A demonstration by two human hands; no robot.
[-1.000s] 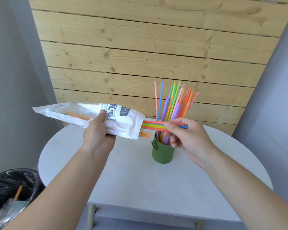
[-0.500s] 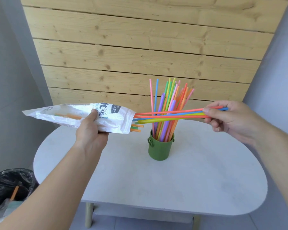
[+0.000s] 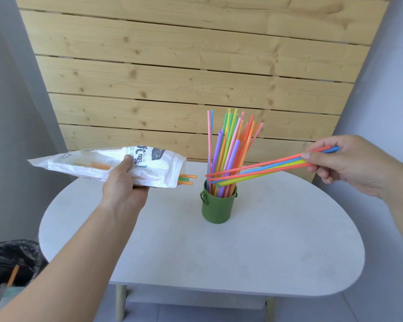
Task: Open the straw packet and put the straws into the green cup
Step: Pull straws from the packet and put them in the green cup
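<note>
My left hand (image 3: pixel 123 182) grips the white straw packet (image 3: pixel 158 168) and holds it level above the table's left side, its open end facing right. A few orange and green straw ends (image 3: pixel 186 179) poke out of that opening. My right hand (image 3: pixel 349 166) pinches a small bundle of straws (image 3: pixel 261 168), red, blue and yellow, fully out of the packet. The bundle slants down to the left, its free ends just above the rim of the green cup (image 3: pixel 216 208). Several coloured straws (image 3: pixel 228 147) stand upright in the cup.
The cup stands near the back middle of a white rounded table (image 3: pixel 277 247). A wooden plank wall (image 3: pixel 196 73) rises behind it. A bin lined with a black bag (image 3: pixel 12 261) sits on the floor at lower left.
My right hand pulled the bundle of straws rightward, clear of the packet, and their free ends now hang over the cup. The packet has stayed almost still in my left hand.
</note>
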